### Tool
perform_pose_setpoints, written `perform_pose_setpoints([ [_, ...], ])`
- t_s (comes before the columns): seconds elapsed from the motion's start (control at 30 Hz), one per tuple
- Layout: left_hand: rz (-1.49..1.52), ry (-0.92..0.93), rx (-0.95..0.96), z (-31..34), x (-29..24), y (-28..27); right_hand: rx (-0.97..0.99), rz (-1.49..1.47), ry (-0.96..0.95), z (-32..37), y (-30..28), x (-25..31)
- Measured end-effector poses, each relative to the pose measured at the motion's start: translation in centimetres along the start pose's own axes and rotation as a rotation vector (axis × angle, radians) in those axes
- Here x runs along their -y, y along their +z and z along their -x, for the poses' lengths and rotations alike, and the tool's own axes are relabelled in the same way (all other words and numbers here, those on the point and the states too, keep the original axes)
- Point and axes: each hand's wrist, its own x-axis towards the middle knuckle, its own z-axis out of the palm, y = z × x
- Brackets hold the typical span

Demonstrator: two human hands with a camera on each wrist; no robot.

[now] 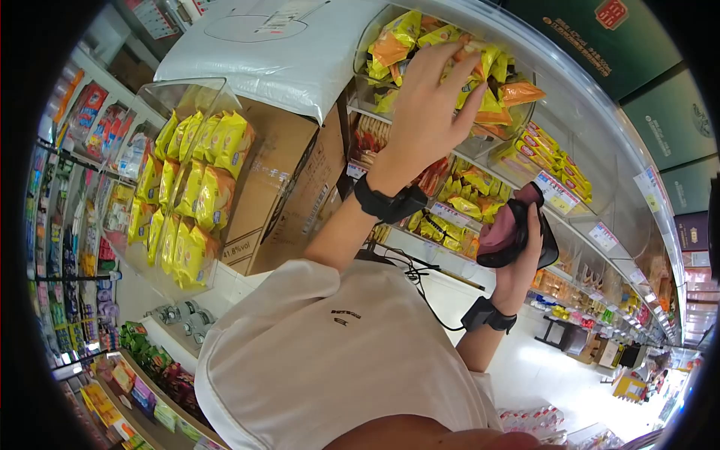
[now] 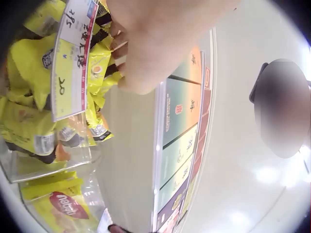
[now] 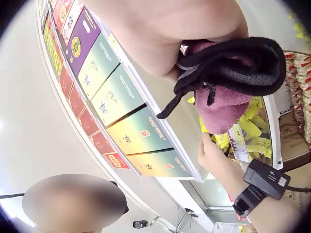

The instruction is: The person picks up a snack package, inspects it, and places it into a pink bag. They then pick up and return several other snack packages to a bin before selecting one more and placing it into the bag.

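Observation:
The left hand (image 1: 431, 112) reaches into a clear bin of yellow and orange snack packets (image 1: 405, 30), fingers spread and touching them. In the left wrist view, the fingertips of that hand (image 2: 160, 41) rest against yellow packets (image 2: 99, 65), beside a price card (image 2: 68, 63). A pink cloth (image 1: 499, 229) with a black band is in the right hand (image 1: 517, 274), lower and to the right of the bin. Close up in the right wrist view, the right hand (image 3: 180, 34) grips the pink cloth (image 3: 221, 111) and black band (image 3: 243, 70).
Another clear bin of yellow packets (image 1: 199, 187) stands at left, near a cardboard box (image 1: 262, 161) and a white sack (image 1: 277, 64). Shelves with more snacks (image 1: 472, 187) lie below the reached-into bin. Green boxes (image 1: 667, 116) line the right side.

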Motion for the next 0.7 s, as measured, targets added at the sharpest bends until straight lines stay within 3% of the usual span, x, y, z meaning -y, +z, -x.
perform_pose_setpoints([
  [0.1,-0.041,-0.039,-0.024,-0.9,0.5,0.7,-0.02,0.002,-0.014,0.9,-0.8,-1.6],
  [0.2,0.119,-0.093,-0.145,-1.1,-1.7,-1.1,-0.072,-0.012,-0.091,2.3,-1.2,-3.4],
  [0.3,0.458,-0.257,-0.075,0.5,-3.8,-2.3,-0.143,-0.046,-0.104,4.3,-1.5,-3.9],
  [0.33,0.484,-0.164,-0.185,1.1,-4.0,-1.7,-0.146,-0.072,-0.069,5.4,-1.6,-3.6],
  [0.43,0.57,-0.147,-0.042,2.9,-6.3,-3.2,-0.088,-0.191,-0.148,8.7,-1.8,-3.1],
  [0.47,0.565,-0.127,-0.031,3.6,-6.9,-3.2,-0.111,-0.102,-0.171,9.7,-2.2,-3.0],
  [0.53,0.68,-0.183,0.227,4.3,-9.4,-5.2,-0.155,0.016,-0.231,12.2,-1.6,-2.8],
  [0.6,0.741,-0.195,0.478,5.2,-11.7,-7.5,-0.151,-0.086,-0.223,14.2,-3.3,-3.3],
  [0.7,0.847,-0.275,1.033,7.7,-13.9,-10.7,-0.125,-0.235,-0.191,18.0,-4.5,-3.5],
])
